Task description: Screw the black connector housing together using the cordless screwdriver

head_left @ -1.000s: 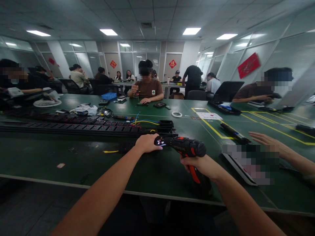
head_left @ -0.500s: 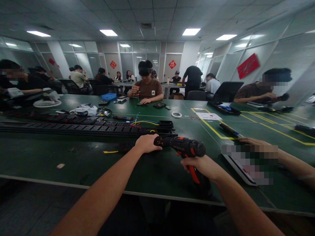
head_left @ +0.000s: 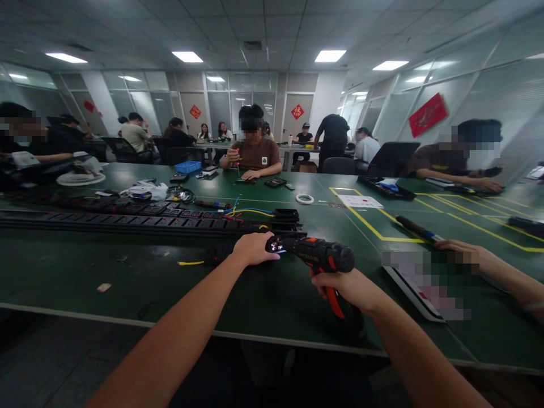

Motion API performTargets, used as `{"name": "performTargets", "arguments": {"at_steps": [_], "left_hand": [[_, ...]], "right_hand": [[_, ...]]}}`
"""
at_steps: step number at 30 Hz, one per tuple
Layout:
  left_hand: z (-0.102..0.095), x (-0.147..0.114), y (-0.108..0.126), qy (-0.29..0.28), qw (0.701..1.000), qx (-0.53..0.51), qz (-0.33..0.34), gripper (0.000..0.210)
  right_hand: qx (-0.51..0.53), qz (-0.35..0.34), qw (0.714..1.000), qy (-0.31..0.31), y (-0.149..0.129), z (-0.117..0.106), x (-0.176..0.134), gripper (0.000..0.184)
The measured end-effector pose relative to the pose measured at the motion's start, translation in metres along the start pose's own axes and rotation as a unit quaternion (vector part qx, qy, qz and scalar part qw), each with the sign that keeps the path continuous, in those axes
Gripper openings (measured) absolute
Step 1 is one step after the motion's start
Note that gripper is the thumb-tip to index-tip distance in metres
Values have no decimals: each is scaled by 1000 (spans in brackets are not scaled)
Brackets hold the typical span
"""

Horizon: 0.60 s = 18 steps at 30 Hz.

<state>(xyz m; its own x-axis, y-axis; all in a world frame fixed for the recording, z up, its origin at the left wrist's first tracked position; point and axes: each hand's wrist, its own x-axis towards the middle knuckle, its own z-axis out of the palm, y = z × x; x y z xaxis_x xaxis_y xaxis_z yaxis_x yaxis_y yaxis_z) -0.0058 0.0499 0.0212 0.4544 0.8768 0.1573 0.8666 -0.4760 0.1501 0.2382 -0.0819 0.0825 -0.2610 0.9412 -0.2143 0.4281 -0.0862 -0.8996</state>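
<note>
My right hand (head_left: 340, 283) is closed around the grip of a black and orange cordless drill (head_left: 321, 253), one finger near its trigger. The drill lies level and points left, its nose at the end of a short black power strip (head_left: 219, 255). That end is lit by a bright glow. My left hand (head_left: 257, 248) wraps over the strip and presses it down by the table's front side; the fingers' far side is hidden. A yellow wire (head_left: 191, 263) pokes out at the strip's left end. The exact contact at the drill tip is too small to make out.
Long black power strips (head_left: 127, 222) run along the left behind my hands, with loose blue and yellow wires (head_left: 250, 211). At right, a co-worker's hand (head_left: 461, 252) holds a black pen-shaped tool (head_left: 419, 228) above a white-edged tray (head_left: 414, 292). A white tape ring (head_left: 305, 198) lies farther back.
A light has come on at the drill's nose, brightening the strip's end. My hands have hardly moved. The neighbour's hand and tool shifted right, and the person at far right lowered their hands.
</note>
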Motion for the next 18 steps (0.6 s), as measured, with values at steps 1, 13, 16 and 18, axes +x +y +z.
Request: {"name": "performTargets", "arguments": {"at_steps": [1,13,16,18], "left_hand": [[0,0,0,0,1000,0,0,64],[-2,-1,2,-9,1000,-4,-8,66],[-2,-1,2,-10,1000,-4,-8,65],[-3,0,2,-10,1000,-3,-6,65]], "right_hand": [[0,2,1000,1,0,0,0,13],[1,-11,1000,-2,-1,1,0,10],[3,-6,1000,2,-1,1,0,10],[7,-5,1000,3,0,0,0,13]]}}
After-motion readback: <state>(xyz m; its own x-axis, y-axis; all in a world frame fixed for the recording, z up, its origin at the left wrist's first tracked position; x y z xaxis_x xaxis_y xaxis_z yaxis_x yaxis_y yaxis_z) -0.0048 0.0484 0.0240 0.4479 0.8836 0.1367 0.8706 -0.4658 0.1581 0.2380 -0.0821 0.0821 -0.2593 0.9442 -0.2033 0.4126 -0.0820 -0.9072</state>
